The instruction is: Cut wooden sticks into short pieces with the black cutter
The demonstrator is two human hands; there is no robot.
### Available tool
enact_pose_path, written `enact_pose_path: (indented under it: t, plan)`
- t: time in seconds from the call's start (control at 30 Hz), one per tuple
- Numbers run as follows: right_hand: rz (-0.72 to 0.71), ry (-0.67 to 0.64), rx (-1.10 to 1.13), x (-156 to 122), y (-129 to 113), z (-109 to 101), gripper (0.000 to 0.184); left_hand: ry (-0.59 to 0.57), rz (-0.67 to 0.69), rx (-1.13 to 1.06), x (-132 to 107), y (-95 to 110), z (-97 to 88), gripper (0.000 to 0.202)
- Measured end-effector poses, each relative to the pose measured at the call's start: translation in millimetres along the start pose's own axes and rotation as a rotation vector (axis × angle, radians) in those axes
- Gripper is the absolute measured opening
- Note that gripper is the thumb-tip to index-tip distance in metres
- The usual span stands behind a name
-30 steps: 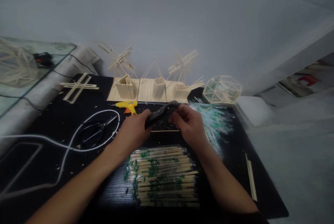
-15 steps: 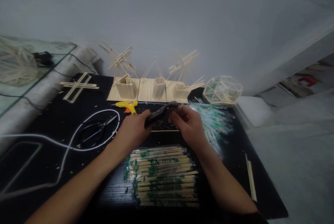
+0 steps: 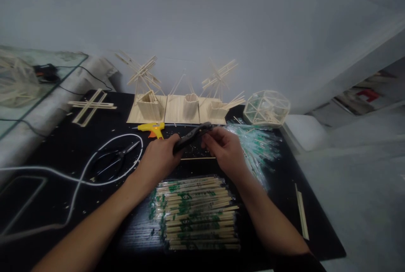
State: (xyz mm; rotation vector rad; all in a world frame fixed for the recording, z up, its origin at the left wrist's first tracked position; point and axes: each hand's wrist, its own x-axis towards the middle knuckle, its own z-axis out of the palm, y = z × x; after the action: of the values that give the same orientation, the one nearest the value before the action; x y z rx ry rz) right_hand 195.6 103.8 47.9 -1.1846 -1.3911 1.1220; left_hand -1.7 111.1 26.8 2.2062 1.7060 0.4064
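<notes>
My left hand is closed round a long black hand tool, which slants up to the right over the table; its exact kind is too dark to make out. Close to the tool's far end, my right hand is pinched, thumb against fingers, and whatever lies between them is hidden. Below the hands a thin wooden stick lies crosswise. Nearer to me is a row of wrapped chopsticks in clear, green-printed sleeves.
A yellow glue gun, scissors and a looped white cable lie left. Behind stand stick models on wooden boards and a faceted stick frame. Torn plastic wrappers are heaped right; crossed sticks lie far left.
The whole view has shifted slightly, so things appear a little further left. Both hands and the black tool keep nearly the same pose.
</notes>
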Motion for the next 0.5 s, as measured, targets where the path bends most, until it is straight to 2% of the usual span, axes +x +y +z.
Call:
enact_pose_path:
  t: [0.5]
  plan:
    - [0.014, 0.002, -0.016, -0.3, -1.2, 0.1, 0.031, -0.041, -0.008, 0.122, 1.3, 1.4, -0.8, 0.016]
